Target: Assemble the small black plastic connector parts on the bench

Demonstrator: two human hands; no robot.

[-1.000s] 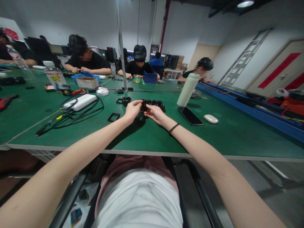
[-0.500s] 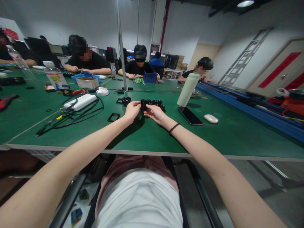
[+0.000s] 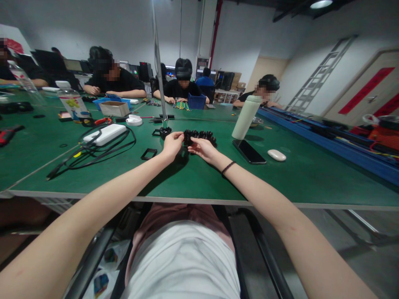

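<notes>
The green table point(image 3: 318, 178) spreads out in front of me, its near edge just beyond my lap. Along its right side runs a long blue channel point(image 3: 330, 143) with wires in it. Across from me a person in black point(image 3: 181, 87) leans over the tabletop, beside a blue bin point(image 3: 197, 101). A pale green bottle point(image 3: 246, 118) stands to the right of my hands.

My right hand point(image 3: 204, 148) grasps a knobbly black part point(image 3: 187, 136), thumb on its near face and fingers curled underneath. My left hand point(image 3: 172, 146) has its fingertips drawn together at the left end of that part; whether they grip it or only touch it, I cannot tell. The part is in front of me, between my two hands, with more dark lumps reaching to the right behind my right hand; I can't make out whether it's all one piece.

A white box point(image 3: 107, 135) lies well to the left, a black cable looped around it. My phone point(image 3: 249, 152) lies near the bottle's base. A black square frame point(image 3: 145, 157) rests near my left hand, and a small white case point(image 3: 277, 155) sits just right of the phone.
</notes>
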